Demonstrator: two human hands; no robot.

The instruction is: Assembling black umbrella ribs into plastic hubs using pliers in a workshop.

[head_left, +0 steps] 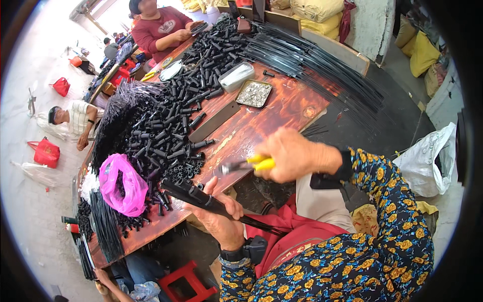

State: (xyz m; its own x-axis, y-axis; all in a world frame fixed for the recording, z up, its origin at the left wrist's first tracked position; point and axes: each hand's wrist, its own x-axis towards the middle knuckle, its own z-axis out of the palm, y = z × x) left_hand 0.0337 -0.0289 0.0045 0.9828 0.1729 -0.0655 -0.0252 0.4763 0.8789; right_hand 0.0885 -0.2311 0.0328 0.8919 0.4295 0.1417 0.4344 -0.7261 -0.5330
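My left hand is closed around a black piece that looks like an umbrella frame, with thick tube parts at its upper end and thin rods running down over my lap. A little above it, my right hand grips pliers with yellow handles. Their metal head is blurred and points left, apart from the black piece. Beyond my hands, a heap of black plastic tubes covers much of the wooden table. A shallow dish holds small silvery bits.
A flat metal bar and a clear box of thin pins lie near the dish. Long dark rods overhang the far right. A pink bag stands left. Co-workers sit around; a red stool is below.
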